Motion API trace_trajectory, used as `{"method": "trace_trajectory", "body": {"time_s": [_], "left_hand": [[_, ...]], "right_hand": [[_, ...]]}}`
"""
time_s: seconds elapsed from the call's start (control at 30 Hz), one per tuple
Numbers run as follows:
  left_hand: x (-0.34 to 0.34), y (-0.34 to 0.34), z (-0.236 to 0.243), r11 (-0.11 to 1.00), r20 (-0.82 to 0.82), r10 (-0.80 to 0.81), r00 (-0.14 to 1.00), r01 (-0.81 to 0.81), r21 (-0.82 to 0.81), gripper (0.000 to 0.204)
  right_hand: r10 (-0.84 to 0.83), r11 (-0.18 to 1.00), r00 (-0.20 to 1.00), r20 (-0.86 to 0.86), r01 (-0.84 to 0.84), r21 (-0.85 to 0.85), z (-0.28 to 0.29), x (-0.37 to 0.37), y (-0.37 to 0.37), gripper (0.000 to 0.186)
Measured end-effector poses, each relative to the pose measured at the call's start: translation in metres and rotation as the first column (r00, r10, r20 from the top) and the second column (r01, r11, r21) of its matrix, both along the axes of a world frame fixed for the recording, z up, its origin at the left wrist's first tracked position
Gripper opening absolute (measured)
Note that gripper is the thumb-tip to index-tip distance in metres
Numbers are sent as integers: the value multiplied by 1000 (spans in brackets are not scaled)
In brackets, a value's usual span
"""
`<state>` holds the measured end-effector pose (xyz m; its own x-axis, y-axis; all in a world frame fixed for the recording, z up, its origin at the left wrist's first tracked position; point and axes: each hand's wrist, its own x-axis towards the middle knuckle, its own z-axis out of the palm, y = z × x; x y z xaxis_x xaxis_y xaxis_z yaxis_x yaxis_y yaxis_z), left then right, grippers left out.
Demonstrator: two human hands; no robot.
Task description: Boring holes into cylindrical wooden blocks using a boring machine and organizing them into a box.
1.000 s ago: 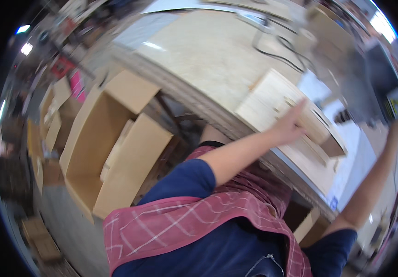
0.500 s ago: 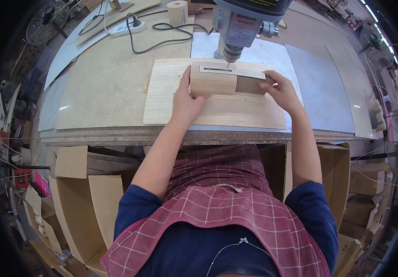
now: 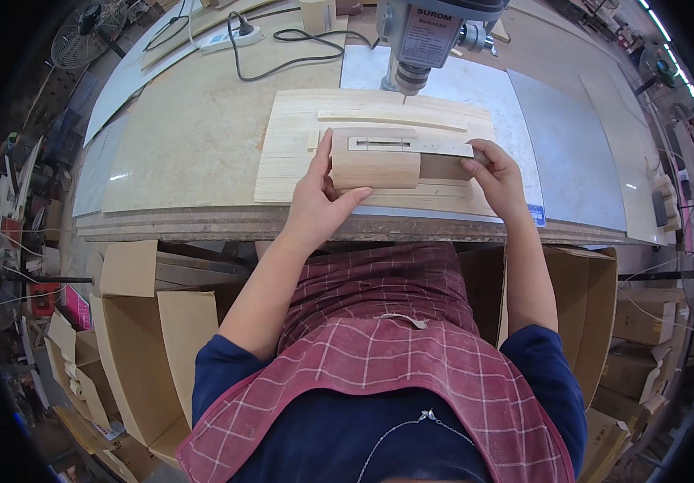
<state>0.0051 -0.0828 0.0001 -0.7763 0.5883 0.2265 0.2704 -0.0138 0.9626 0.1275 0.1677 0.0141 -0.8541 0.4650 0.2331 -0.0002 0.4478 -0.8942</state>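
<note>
A person in a red checked apron (image 3: 395, 362) steadies a pale, round-fronted wooden block (image 3: 375, 169) between 2 hands at a workbench. The left hand (image 3: 320, 206) grips the block's left end, thumb along its lower front edge and fingers at its side. The right hand (image 3: 498, 179) pinches the far end of a brown insert (image 3: 442, 167) that juts from the block toward that hand, a thin white slotted strip (image 3: 444, 148) lying along the top between the 2 hands. The block sits on a light wooden board (image 3: 291, 121), with a narrow wooden batten (image 3: 391, 120) just beyond the fingers and a small wooden stop (image 3: 313, 141) beside the left hand. Farther from both hands, a bench drill (image 3: 423, 44) stands with its thin bit above and behind the block, apart from it. Beyond the left hand lie a white power strip (image 3: 230, 39) and a looped black cord (image 3: 307, 35).
</note>
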Motion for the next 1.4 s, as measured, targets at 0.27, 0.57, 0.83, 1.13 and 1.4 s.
{"method": "trace_trajectory", "body": {"time_s": [0.27, 0.57, 0.83, 1.13, 1.4], "left_hand": [[29, 2, 2, 1000, -72, 0, 997, -1, -7, 88], [-2, 22, -8, 982, -285, 168, 944, -184, -29, 84], [-21, 50, 3, 989, -103, 134, 986, -140, -54, 81], [-20, 41, 24, 977, 256, -162, 953, 120, 173, 86], [-23, 47, 2, 995, -69, 81, 994, -76, 70, 90]], "right_hand": [[8, 980, 984, -179, 28, 199, -5, 1, -7, 32], [-193, 923, 976, -104, 217, 319, 4, -15, -10, 35], [-301, 871, 953, -25, 285, 401, -21, -24, 38, 46], [-243, 912, 970, -24, 236, 334, -14, -30, 38, 44], [-210, 961, 978, -11, 208, 180, -19, -35, 31, 42]]}}
